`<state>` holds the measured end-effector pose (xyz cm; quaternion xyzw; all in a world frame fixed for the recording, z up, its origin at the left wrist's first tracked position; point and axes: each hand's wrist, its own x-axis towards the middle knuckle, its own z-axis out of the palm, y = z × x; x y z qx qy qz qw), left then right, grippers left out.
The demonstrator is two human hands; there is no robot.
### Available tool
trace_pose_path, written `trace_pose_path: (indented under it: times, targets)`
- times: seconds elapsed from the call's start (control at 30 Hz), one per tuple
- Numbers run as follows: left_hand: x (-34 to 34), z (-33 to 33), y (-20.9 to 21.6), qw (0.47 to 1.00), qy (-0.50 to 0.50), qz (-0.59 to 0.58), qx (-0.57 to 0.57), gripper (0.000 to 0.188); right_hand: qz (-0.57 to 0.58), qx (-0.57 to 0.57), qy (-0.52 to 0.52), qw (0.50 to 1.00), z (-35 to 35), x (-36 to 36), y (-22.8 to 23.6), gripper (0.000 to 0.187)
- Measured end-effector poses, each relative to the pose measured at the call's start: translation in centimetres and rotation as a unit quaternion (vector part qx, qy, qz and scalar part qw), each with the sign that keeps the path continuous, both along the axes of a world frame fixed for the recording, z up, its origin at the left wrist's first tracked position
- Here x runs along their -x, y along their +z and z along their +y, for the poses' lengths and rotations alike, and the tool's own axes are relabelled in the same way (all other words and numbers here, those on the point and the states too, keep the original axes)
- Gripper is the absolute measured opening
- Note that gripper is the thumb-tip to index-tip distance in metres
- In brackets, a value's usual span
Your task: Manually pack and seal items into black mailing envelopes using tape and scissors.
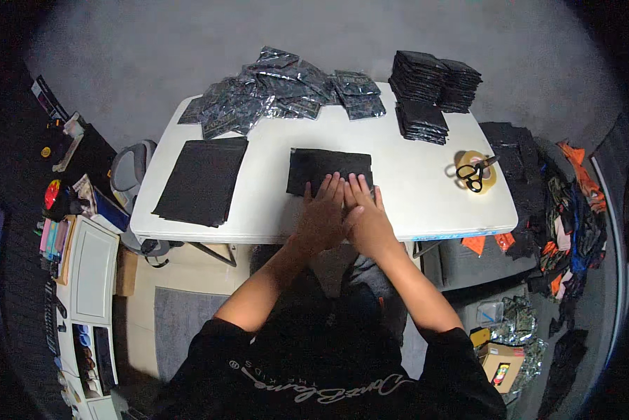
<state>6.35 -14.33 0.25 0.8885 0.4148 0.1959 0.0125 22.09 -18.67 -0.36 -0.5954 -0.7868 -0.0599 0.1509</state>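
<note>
Black rectangular piece (314,162) lies flat under the fingers, much of its near edge hidden there!
The left hand (320,218) and right hand (370,222) meet palms down, fingers extended flat across the piece; the left thumb is hard to make out where they overlap. The piece's far part shows just beyond the fingertips, reaching out to their left. Further left of the grip sit black sheets (202,182); beyond it, glossy packets (286,87), contents unclear.

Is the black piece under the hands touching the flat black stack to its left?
Apart. The head view shows white tabletop between the black piece and the flat black stack.
</note>
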Motion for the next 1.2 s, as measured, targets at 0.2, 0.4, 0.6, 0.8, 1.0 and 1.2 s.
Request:
trace_pose_path:
  times: [0.2, 0.4, 0.6, 0.8, 1.0, 1.2]
  targets:
    - [0.5, 0.3, -1.5, 0.998, 0.003, -0.016, -0.065, 0.077, -0.023, 0.013, -0.005, 1.0, 0.0, 0.7, 0.1, 0.08]
    - [1.5, 0.2, -0.4, 0.998, 0.065, -0.003, -0.007, 0.082, -0.032, 0.004, -0.036, 0.999, -0.2, -0.5, -0.1, 0.08]
    - [7.6, 0.8, -1.4, 0.988, 0.146, 0.044, -0.003, 0.08, 0.035, 0.032, -0.025, 0.999, -1.0, -1.2, 1.3, 0.084]
    - [11.2, 1.6, 1.8, 0.983, 0.165, -0.051, 0.069, 0.063, 0.023, 0.026, -0.013, 0.999, -0.1, -2.2, 0.4, 0.084]
    - [8.8, 2.1, 5.6, 0.969, 0.076, -0.209, 0.107, 0.037, 0.012, 0.043, 0.01, 0.999, 0.9, -3.9, 0.6, 0.08]
    - [1.0, 1.1, 1.7, 0.999, -0.014, 0.009, -0.028, 0.059, -0.037, 0.028, 0.01, 0.999, 0.9, -4.0, 0.1, 0.077]
